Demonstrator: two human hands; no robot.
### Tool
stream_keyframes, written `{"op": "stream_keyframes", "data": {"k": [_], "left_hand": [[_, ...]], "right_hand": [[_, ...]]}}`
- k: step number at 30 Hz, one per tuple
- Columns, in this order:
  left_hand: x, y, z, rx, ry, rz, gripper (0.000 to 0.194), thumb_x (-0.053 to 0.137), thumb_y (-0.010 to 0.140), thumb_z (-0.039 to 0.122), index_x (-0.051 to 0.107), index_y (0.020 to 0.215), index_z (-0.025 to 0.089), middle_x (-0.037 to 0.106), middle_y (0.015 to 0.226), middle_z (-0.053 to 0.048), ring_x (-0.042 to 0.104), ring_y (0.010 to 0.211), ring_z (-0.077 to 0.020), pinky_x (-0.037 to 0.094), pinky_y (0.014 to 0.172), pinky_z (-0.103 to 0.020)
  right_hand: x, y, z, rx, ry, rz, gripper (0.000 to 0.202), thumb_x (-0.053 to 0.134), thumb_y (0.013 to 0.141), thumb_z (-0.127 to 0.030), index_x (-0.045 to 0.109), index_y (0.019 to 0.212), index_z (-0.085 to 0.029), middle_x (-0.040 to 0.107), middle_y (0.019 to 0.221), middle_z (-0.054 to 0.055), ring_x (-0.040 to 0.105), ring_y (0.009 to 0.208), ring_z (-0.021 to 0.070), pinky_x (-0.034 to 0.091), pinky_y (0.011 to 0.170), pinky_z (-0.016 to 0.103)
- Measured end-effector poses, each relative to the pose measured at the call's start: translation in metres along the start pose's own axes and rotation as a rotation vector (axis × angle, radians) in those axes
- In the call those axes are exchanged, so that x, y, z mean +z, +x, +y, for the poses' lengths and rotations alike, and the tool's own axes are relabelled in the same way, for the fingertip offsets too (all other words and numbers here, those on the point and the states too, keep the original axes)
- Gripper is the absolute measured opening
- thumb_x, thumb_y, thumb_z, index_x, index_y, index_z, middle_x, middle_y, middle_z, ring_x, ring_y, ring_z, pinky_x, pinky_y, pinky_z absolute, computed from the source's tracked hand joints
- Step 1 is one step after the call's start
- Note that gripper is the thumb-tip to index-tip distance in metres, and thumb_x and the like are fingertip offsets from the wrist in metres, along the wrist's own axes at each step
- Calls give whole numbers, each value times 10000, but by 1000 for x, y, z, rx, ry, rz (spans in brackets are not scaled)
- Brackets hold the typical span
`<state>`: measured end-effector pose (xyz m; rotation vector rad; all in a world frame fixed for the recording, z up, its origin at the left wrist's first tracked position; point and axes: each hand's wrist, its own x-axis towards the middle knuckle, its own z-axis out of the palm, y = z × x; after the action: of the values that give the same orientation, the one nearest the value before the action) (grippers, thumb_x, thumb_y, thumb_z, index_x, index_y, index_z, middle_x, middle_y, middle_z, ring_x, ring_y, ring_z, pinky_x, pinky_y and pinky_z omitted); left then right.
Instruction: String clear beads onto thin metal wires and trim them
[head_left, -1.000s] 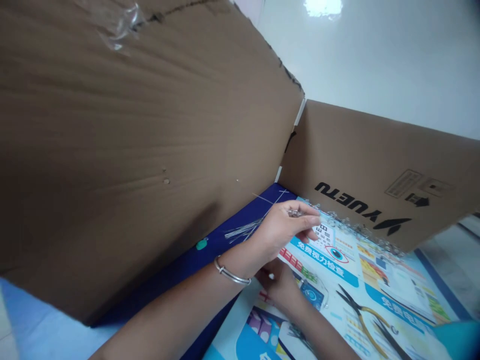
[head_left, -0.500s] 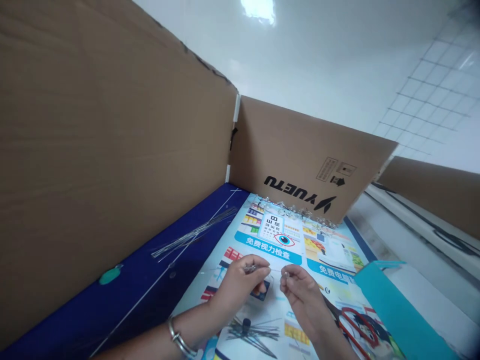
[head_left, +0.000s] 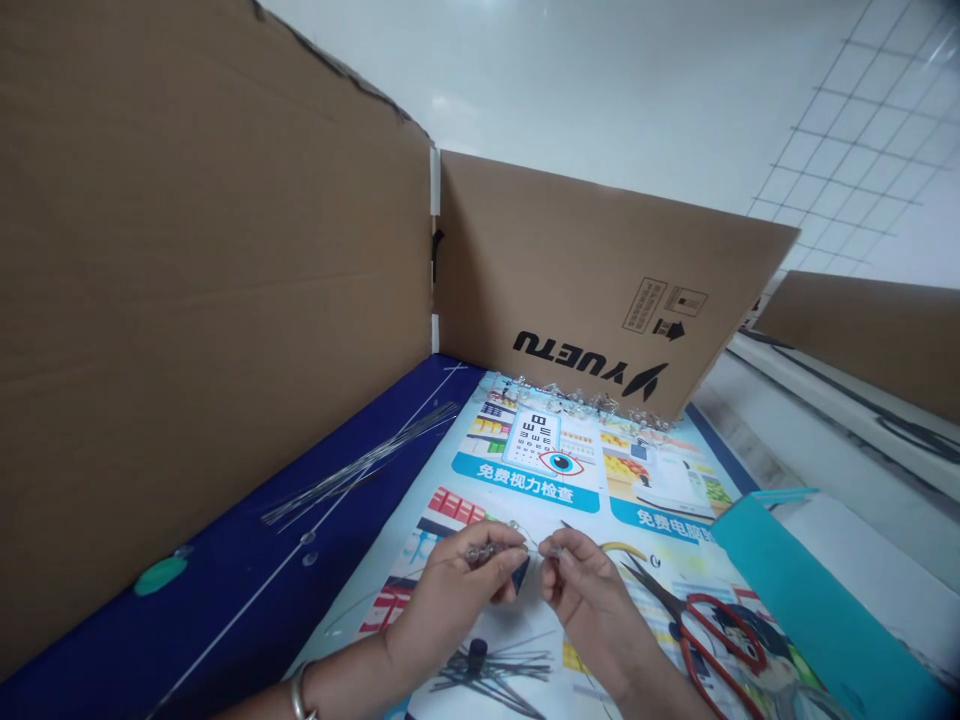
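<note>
My left hand [head_left: 472, 575], with a bangle on its wrist, is closed around a small cluster of clear beads [head_left: 484, 552] on thin wire. Facing it, my right hand [head_left: 589, 590] pinches a small clear bead or wire end [head_left: 553, 550] between thumb and fingertips. A fine wire loop shows between the two hands, whose fingertips are nearly touching. Below my left hand lies a spread bundle of thin wires [head_left: 499, 672] with a dark cap-like piece [head_left: 477, 655] on it.
Red-handled scissors [head_left: 686, 610] lie right of my right hand, near a yellow-handled tool [head_left: 626, 549]. More wires [head_left: 360, 468] lie on the blue surface [head_left: 255, 590]. Clear beaded pieces [head_left: 592, 402] line the base of the cardboard wall [head_left: 600, 260]. A teal box [head_left: 810, 600] stands at right.
My hands have come closer together, my right hand moving left. The view has shifted, and the scissors and yellow-handled tool show more.
</note>
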<state>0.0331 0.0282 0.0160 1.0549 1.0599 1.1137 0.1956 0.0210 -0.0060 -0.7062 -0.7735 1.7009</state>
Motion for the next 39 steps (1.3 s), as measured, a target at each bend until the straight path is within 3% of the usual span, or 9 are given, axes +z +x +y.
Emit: {"op": "stream_keyframes", "data": {"k": [10, 20, 39], "left_hand": [[0, -1, -2, 22, 79, 69, 224, 665, 633, 341, 639, 759, 159, 570, 458, 24, 522, 447, -114, 402, 448, -204], [-4, 4, -13, 30, 107, 8, 212, 597, 734, 344, 593, 841, 161, 599, 496, 22, 519, 492, -100, 386, 493, -184], [-5, 8, -18, 71, 108, 3, 208, 593, 750, 338, 592, 855, 159, 607, 522, 16, 529, 517, -107, 409, 528, -207]], "right_hand": [[-3, 2, 6, 1, 67, 23, 100, 605, 783, -193, 632, 879, -184, 620, 861, 33, 506, 626, 84, 400, 607, 224], [-6, 3, 7, -39, 49, 55, 122, 644, 745, -161, 650, 867, -161, 624, 821, 36, 513, 640, 94, 402, 613, 234], [-11, 2, 10, -25, -8, 124, 221, 717, 664, -142, 677, 882, -154, 664, 885, 62, 601, 789, 149, 446, 699, 249]]}}
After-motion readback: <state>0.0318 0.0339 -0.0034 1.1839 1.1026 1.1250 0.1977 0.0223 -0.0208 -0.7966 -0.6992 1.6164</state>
